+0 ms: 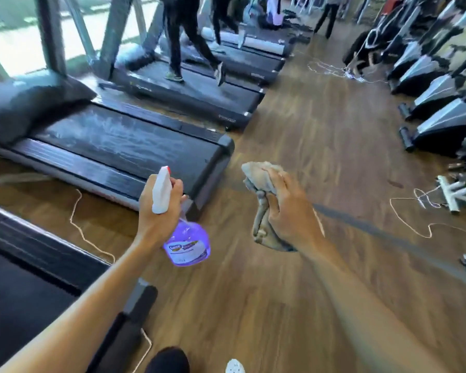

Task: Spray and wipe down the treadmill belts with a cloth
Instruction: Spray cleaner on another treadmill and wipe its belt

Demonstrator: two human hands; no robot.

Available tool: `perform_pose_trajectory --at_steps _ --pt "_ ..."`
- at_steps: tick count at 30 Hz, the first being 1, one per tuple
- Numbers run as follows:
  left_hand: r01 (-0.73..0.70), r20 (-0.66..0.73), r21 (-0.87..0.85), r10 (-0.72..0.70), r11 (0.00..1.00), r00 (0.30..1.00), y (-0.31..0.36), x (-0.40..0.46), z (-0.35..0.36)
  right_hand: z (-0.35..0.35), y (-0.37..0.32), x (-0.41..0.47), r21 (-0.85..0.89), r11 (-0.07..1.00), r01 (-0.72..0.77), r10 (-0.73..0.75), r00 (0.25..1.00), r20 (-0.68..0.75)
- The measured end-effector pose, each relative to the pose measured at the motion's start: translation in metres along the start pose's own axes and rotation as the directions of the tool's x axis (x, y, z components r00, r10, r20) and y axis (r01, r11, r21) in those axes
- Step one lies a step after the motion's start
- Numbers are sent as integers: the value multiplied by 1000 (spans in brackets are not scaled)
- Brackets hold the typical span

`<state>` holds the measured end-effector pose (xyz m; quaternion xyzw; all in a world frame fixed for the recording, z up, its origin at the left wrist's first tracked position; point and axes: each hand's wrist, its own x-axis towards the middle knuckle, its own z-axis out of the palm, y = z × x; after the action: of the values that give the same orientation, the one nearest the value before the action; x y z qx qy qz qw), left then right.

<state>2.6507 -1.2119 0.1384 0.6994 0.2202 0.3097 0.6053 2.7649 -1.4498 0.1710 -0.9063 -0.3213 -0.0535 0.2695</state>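
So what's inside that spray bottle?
The bottle, gripped at its white trigger head by the left hand, holds purple liquid filling the clear body. The label covers part of it, so the exact level can't be seen.

Spray bottle: clear plastic filled with purple liquid, white trigger head with a red nozzle tip, printed label on the body; held in the air at centre-left, tilted so the body hangs to the right, nozzle toward the far treadmill. Cloth: tan, crumpled and bunched, one end above and one end hanging below the grasp, held in the air just right of the bottle, apart from it. Treadmill belt: black, flat, streaked with pale wet smears, left of centre beyond the bottle. Nearer treadmill belt: black, lower left, partly in view.
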Motion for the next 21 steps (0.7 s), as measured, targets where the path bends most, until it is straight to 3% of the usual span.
perform_pose_trajectory --at_steps 8,21 --pt "-10 -226 115 36 993 973 -26 115 7 64 -1 170 92 965 247 -253 966 58" --pt "92 -411 263 25 960 911 -97 344 -46 184 -9 411 184 952 247 -272 953 131"
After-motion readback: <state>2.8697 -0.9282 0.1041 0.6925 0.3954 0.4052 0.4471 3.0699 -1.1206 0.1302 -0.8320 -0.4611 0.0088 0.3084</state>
